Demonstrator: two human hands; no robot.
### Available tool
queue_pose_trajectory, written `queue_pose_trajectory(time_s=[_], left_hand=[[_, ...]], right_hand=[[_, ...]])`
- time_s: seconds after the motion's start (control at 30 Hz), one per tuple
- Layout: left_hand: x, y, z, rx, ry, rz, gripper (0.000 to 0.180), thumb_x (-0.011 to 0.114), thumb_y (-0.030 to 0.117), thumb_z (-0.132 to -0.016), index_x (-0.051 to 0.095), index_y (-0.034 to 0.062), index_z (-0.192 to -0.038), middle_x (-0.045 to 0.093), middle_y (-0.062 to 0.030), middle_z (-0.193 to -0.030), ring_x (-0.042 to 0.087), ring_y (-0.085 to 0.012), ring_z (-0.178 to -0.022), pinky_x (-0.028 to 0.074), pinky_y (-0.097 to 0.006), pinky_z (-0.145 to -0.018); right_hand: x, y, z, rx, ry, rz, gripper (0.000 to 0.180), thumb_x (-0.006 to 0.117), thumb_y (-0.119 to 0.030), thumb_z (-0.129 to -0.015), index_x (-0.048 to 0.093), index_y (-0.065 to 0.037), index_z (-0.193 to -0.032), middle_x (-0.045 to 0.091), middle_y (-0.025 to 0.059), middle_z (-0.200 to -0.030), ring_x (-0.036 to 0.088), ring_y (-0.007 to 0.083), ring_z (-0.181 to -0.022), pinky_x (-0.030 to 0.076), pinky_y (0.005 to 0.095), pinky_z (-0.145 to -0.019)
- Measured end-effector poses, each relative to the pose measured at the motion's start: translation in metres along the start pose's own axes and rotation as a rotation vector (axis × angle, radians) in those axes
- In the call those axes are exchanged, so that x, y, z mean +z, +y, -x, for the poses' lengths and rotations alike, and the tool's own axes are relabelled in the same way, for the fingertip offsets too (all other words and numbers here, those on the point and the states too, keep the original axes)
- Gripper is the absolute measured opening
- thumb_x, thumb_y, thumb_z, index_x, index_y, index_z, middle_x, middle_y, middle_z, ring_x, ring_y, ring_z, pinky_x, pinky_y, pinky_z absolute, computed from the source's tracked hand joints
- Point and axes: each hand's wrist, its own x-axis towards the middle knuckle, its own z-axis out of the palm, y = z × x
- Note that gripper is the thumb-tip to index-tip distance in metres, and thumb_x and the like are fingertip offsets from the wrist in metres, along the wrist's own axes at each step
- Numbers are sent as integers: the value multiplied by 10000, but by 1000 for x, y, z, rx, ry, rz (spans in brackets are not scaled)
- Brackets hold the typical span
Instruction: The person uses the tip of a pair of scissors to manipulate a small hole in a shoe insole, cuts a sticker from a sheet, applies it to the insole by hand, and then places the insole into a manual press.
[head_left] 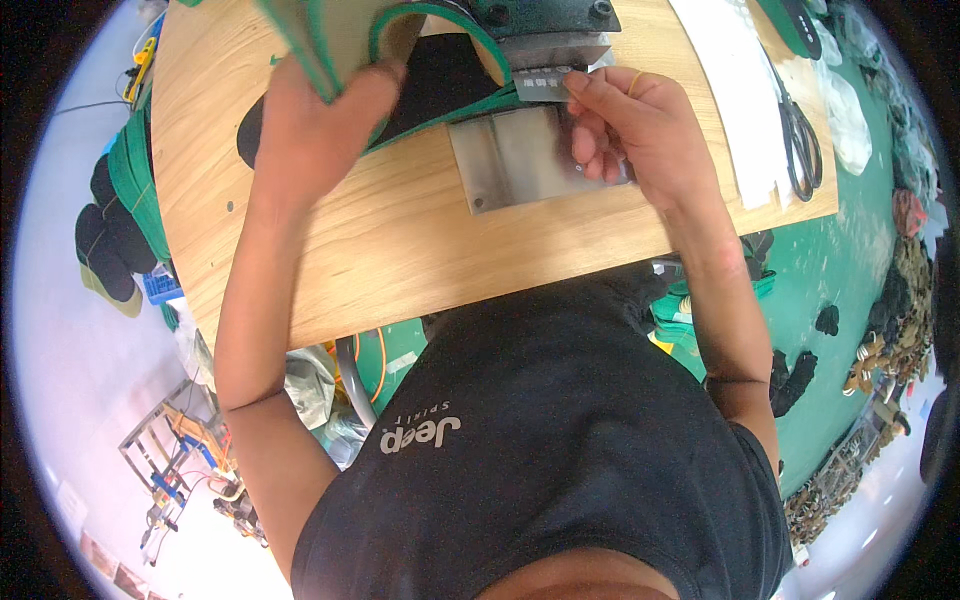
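Note:
My left hand (325,130), a little blurred, is closed on a green-edged insole (345,35), which is bent upward at the top of the head view. Under and beside it lies black insole material (440,85), with a green edge running toward the press. My right hand (645,125) pinches a small grey label with pale print (542,85) between thumb and forefinger. The label is at the lower edge of a metal press block (560,50), touching or just in front of it. Below the block, a flat metal plate (520,165) rests on the table, partly hidden by my right fingers.
The wooden table (370,270) has its near edge in front of me. Black-handled scissors (798,150) lie at the right on long white strips (725,80). Another green-and-black insole (790,25) is at the far right. More dark insoles (105,235) hang beyond the left edge.

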Motion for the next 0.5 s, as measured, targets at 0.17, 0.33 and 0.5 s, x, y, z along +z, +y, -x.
queue_pose_trajectory(time_s=[0.17, 0.33, 0.5], left_hand=[[5, 12, -6, 143, -285, -340, 729, 836, 235, -673, 505, 25, -1288, 602, -89, -1209, 570, -185, -1107, 439, -323, -959], [9, 10, -9, 166, -269, -546, 723, 847, 236, -645, 518, 70, -1267, 613, -104, -1177, 586, -224, -1085, 442, -336, -954], [12, 6, -7, 354, -86, -456, 421, 788, 287, -668, 644, 86, -1009, 655, -155, -850, 623, -353, -840, 504, -422, -757]], right_hand=[[0, -2, 4, 2, 13, 23, 254, 586, -250, -902, 595, -27, -781, 610, 60, -584, 563, 112, -446, 405, 222, -396], [3, 3, 4, -89, 40, -11, 228, 551, -218, -906, 601, -26, -794, 614, 64, -599, 567, 115, -472, 410, 227, -413], [4, 11, 9, -203, 95, -81, 214, 524, -194, -913, 606, -18, -824, 616, 73, -613, 567, 125, -491, 413, 221, -443]])
